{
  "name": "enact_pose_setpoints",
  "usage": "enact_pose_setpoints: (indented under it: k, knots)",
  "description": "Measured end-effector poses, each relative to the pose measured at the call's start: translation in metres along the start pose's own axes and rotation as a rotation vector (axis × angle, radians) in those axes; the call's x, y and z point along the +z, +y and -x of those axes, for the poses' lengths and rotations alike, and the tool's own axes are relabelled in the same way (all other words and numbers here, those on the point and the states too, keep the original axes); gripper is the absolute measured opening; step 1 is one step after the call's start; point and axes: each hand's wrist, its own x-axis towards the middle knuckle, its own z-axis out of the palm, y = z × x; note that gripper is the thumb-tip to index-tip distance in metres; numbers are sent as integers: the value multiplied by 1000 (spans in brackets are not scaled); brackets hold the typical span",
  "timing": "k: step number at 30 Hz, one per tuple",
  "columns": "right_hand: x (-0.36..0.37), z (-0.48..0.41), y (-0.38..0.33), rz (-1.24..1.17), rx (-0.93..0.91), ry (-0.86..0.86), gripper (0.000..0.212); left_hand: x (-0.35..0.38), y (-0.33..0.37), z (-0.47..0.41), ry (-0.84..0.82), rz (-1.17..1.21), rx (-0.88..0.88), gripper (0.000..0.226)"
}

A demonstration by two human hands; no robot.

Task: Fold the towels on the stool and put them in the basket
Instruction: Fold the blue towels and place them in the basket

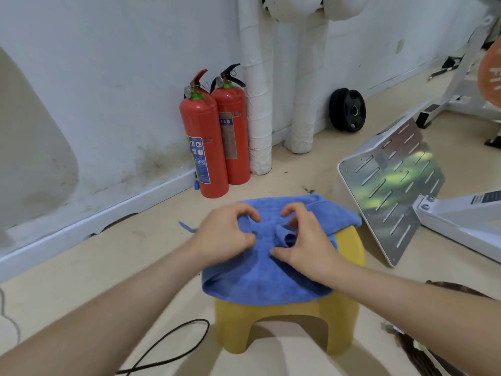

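Entry 1, towel: blue terry, lying spread over the seat of the yellow stool. Its far edge is hanging off toward the wall, and a small ruck is standing up at its middle.

Entry 2, left hand: I am seeing it resting on the towel's left half. The fingers are curled in against the thumb and pinching a fold of cloth.

Entry 3, right hand: it is sitting just beside the left. Fingers and thumb are curling round the raised ruck and gripping it.

Entry 4, basket: I am not finding it with certainty. A dark woven rim at the lower right may be it.

Entry 5, surroundings: two fire extinguishers are standing against the wall, and a slotted metal plate is leaning to the right of the stool.

Step in hand, as I am judging it: gathering the cloth at its centre to begin the first fold. No finished fold is showing yet.

Next move, as I am judging it: it is calling for both hands to lift one edge together and carry it evenly across. The towel needs to stay squared on the seat so it is not sliding off the far side.
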Motion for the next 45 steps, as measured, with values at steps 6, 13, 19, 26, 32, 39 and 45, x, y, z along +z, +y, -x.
enact_pose_setpoints:
  k: [6,13,19,26,32,39,45]
  knots:
    - [3,-7,-13,-12,203,-45,45,23,-19,0,82,272,-19,39]
    - [-27,-28,-21,-298,261,-432,26,21,-13,-2,126,511,-35,20]
    - [-18,-25,-16,-235,143,-443,15,23,-13,-3,153,514,-17,25]
    - [-6,-24,-10,-136,150,-408,25,27,-19,-1,197,479,-139,28]
    - [10,-26,-17,178,-49,-294,12,31,-19,0,133,468,-188,9]
    - [-17,-37,-54,-88,-132,-275,13,14,-12,4,81,866,-164,23]
    - [-26,-36,-72,-438,0,-222,7,-2,13,4,95,1115,-80,18]
